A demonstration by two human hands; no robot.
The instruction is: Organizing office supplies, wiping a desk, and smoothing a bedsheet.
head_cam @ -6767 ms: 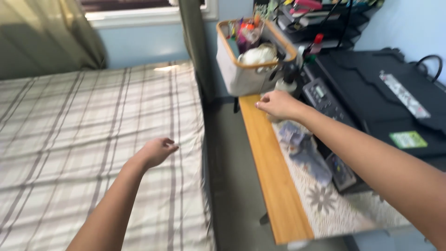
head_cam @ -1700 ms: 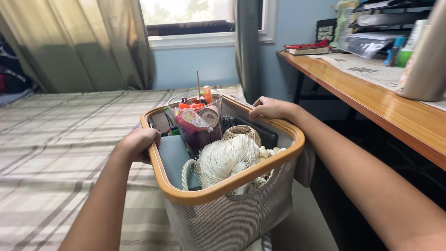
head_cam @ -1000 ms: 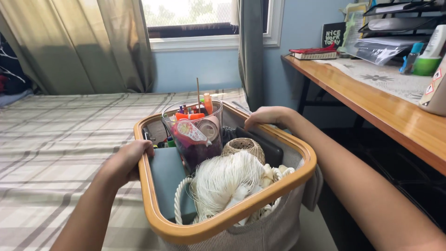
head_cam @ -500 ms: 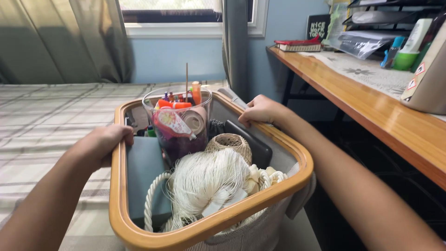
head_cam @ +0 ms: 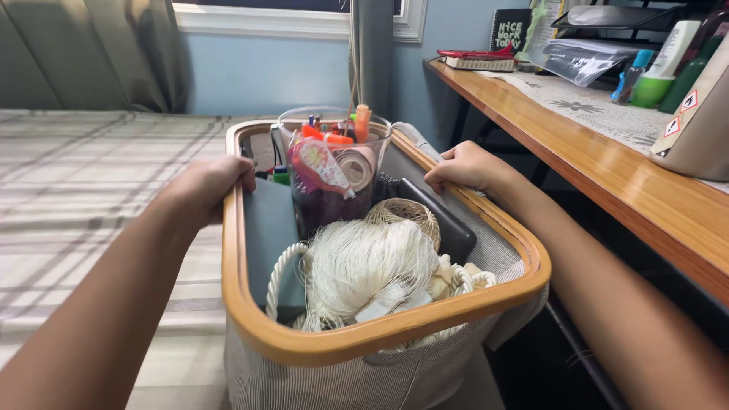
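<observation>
Beside a plaid bed (head_cam: 76, 175), both hands' fingers clench the basket (head_cam: 380, 338) rim: left hand (head_cam: 209, 186), right hand (head_cam: 463, 165).

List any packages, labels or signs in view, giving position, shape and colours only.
Small sign: far end of the desk, upright, black rectangle with pale lettering.
Warning labels: on the beige object at the right edge, white diamonds edged red.
Pink-and-white packet: in the clear cup inside the basket.
Plastic sleeve: on the desk, clear, crumpled.

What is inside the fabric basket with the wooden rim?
The basket holds a clear tub of pens and tape, a twine ball, a cream string bundle, white rope and dark flat items. Anything beneath is covered.
</observation>
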